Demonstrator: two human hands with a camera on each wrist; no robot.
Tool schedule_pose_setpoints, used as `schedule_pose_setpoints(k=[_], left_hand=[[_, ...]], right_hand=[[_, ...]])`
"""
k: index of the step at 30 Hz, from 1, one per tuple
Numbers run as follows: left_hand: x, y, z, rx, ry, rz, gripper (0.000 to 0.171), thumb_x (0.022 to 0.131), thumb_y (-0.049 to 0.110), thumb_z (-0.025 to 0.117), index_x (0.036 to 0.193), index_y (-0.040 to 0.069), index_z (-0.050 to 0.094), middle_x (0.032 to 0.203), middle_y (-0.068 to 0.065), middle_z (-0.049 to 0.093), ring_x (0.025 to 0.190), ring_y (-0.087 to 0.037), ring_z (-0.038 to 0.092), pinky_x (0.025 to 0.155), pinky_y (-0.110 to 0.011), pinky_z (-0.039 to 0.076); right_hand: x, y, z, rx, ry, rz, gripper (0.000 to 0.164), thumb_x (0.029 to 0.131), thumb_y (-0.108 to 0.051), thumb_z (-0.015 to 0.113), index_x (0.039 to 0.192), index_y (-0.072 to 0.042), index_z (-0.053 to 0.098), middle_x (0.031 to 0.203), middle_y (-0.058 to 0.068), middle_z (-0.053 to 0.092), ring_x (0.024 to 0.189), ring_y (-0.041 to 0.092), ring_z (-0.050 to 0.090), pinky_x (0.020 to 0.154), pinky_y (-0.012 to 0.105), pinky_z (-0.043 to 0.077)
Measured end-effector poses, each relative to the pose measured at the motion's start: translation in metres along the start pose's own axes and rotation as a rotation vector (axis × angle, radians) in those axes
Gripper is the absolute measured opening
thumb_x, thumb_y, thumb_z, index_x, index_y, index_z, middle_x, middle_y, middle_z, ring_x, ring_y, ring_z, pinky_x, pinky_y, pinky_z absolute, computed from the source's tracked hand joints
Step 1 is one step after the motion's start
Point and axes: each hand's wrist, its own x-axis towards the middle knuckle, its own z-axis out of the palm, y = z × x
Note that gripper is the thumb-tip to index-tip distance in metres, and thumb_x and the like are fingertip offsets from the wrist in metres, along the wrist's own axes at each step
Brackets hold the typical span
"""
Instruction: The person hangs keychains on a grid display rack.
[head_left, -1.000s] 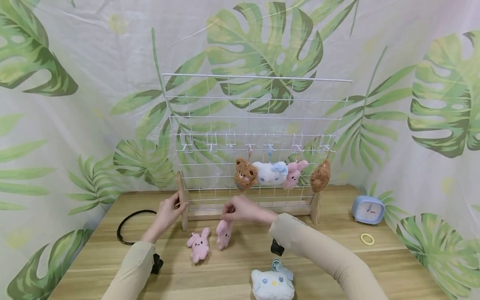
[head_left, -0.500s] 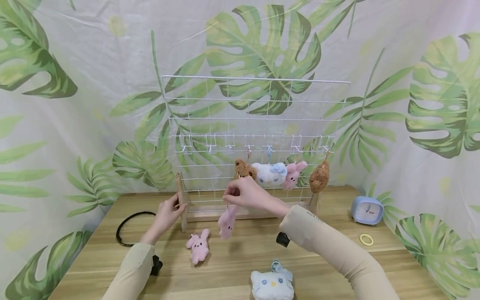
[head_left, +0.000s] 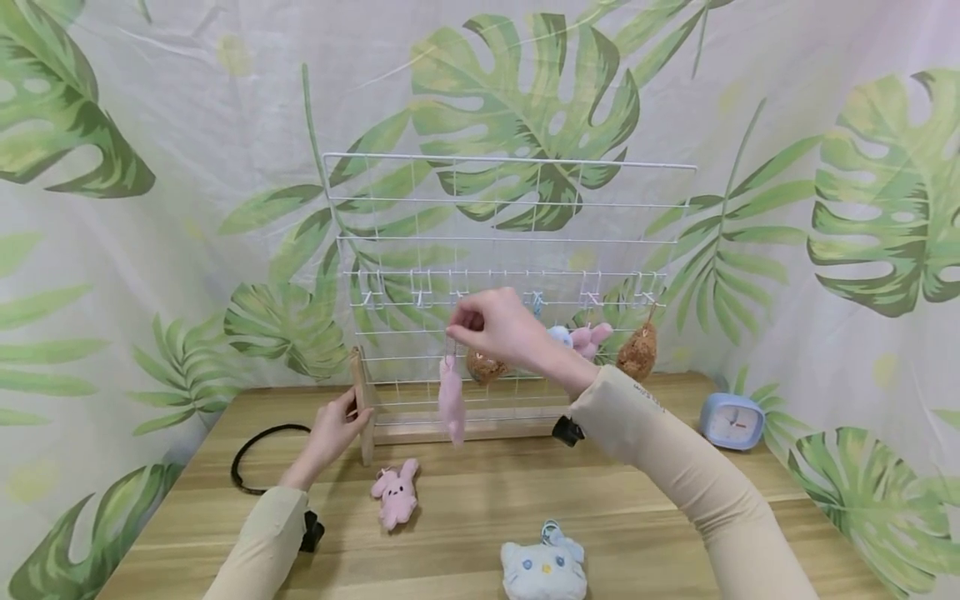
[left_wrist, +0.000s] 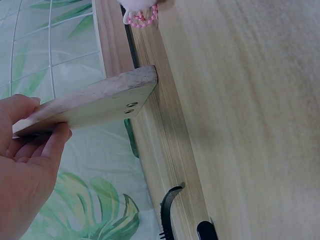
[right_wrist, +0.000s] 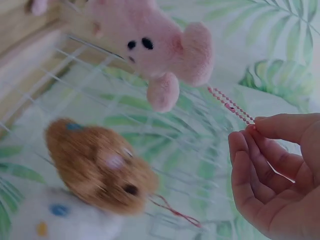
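Note:
A pink bunny plush keychain [head_left: 452,400] hangs in the air from my right hand [head_left: 504,329], in front of a white wire grid rack [head_left: 510,158]. Thumb and forefinger pinch the end of its pink bead chain [right_wrist: 230,106], as the right wrist view shows. My left hand [head_left: 333,432] grips the wooden side post [left_wrist: 95,102] of the rack. On the grid hang a brown bear plush [right_wrist: 95,165], partly behind my right hand, a mostly hidden white plush [right_wrist: 60,220], another pink bunny [head_left: 590,340] and a brown plush [head_left: 637,354] at the right.
On the table lie a pink bunny [head_left: 396,496] and, nearer, a white cat plush [head_left: 546,571]. A black headband [head_left: 236,467] lies left of the rack. A blue clock [head_left: 732,421] stands at the right. White hooks [head_left: 422,296] line one grid wire.
My right hand has lifted the pink bunny up from near the table to just below the hooks, now covering much of the bear and white plush. The left hand has stayed on the post.

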Motion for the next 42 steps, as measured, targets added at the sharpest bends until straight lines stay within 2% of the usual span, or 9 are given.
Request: schedule_pose_setpoints(k=[4,8,18,23,34,42], left_hand=[[0.0,0.0,0.0,-0.006,0.001,-0.004,0.045,0.099,0.007,0.057,0.138,-0.014,0.047,0.125,-0.038,0.06,0.114,-0.048,0.063,0.09,-0.048,0.06],[0.0,0.0,-0.002,-0.005,0.0,-0.004,0.046,0.099,0.007,0.057,0.139,-0.013,0.046,0.126,-0.038,0.059,0.115,-0.047,0.063,0.091,-0.048,0.06],[-0.003,-0.003,0.0,-0.011,-0.003,-0.006,0.045,0.1,0.007,0.057,0.139,-0.013,0.047,0.128,-0.037,0.059,0.118,-0.047,0.061,0.094,-0.047,0.058],[-0.002,-0.002,-0.001,-0.023,-0.006,-0.005,0.046,0.1,0.007,0.056,0.14,-0.013,0.046,0.13,-0.038,0.057,0.119,-0.047,0.06,0.094,-0.047,0.058],[-0.001,-0.002,0.0,-0.014,-0.008,-0.009,0.045,0.1,0.008,0.056,0.14,-0.012,0.046,0.129,-0.037,0.058,0.118,-0.047,0.061,0.094,-0.048,0.058],[-0.001,-0.003,0.0,-0.007,-0.01,-0.002,0.047,0.1,0.007,0.056,0.14,-0.013,0.045,0.129,-0.038,0.057,0.117,-0.047,0.062,0.093,-0.048,0.059]], right_hand=[[0.009,-0.003,-0.017,-0.017,0.036,0.016,0.01,0.094,-0.014,0.068,0.089,-0.007,0.074,0.079,0.004,0.073,0.065,0.008,0.061,0.06,0.015,0.051],[0.018,0.0,-0.025,-0.059,0.058,0.014,0.011,0.094,-0.013,0.067,0.089,-0.006,0.074,0.08,0.007,0.073,0.065,0.011,0.06,0.06,0.016,0.049],[0.037,0.016,-0.023,-0.12,0.048,0.092,0.012,0.094,-0.013,0.066,0.091,-0.006,0.076,0.089,0.008,0.077,0.079,0.017,0.07,0.073,0.023,0.059],[0.043,0.022,-0.02,-0.156,0.04,0.093,0.013,0.094,-0.011,0.065,0.089,-0.005,0.076,0.088,0.009,0.077,0.078,0.018,0.07,0.073,0.025,0.059],[0.046,0.027,-0.015,-0.173,0.017,0.104,0.014,0.092,-0.007,0.063,0.091,-0.003,0.077,0.091,0.01,0.077,0.081,0.019,0.072,0.075,0.026,0.061],[0.037,0.023,-0.019,-0.151,0.039,0.066,0.014,0.094,-0.009,0.063,0.089,-0.005,0.076,0.089,0.009,0.077,0.08,0.018,0.072,0.076,0.026,0.061]])
